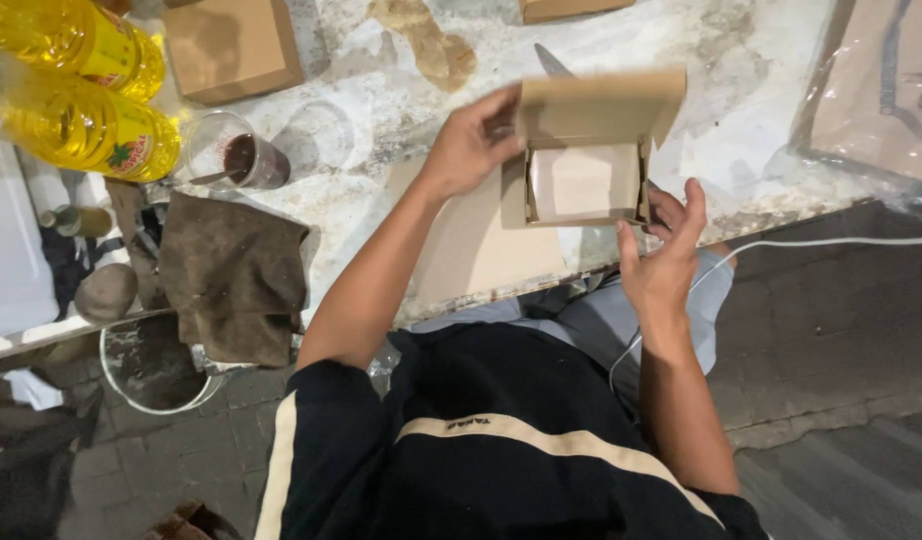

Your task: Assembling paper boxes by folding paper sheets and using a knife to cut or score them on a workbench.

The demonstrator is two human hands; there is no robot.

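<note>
A small brown cardboard box [584, 182] is open over the table's front edge, with its lid flap [601, 105] standing up at the back. The inside looks pale and holds nothing I can see. My left hand [471, 145] grips the box at its upper left corner, where the lid meets the wall. My right hand [661, 255] is at the lower right corner. Its thumb is under the front edge and its fingers are spread against the right wall.
A flat cardboard sheet [481, 240] lies under the box. On the stained table are two yellow oil bottles [81, 125], a glass with dark liquid [236, 155], a brown cloth [231, 275], more boxes [231, 45], a knife blade [553, 62] and a plastic-wrapped package [881, 90]. A metal bucket [156, 365] stands below.
</note>
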